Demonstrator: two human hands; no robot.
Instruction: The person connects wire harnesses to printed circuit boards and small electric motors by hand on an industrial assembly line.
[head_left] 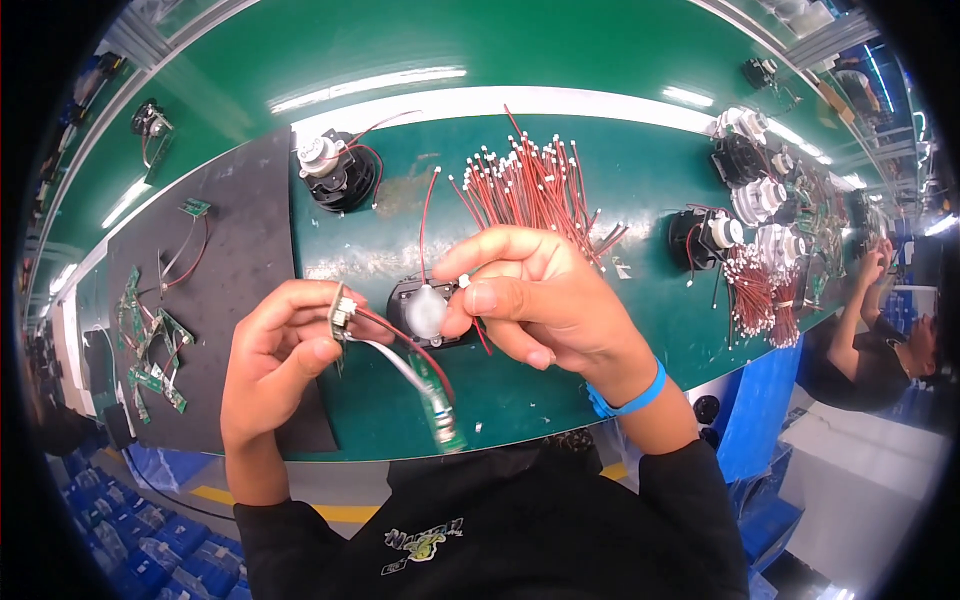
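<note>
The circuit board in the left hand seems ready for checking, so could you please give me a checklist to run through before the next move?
1. Circuit board secure in the left hand: ok, pinched between thumb and fingers.
2. White wire connector held by the right hand: ok, at the thumb and fingertips.
3. That connector joined to the circuit board: not ok, the two are apart.
4. Lower green board supported: not ok, it hangs below the hands, blurred.
5. Black assembly with pale round top fully visible: not ok, the right hand partly covers it.
6. Plug seating on the circuit board: cannot tell, too small.
</note>
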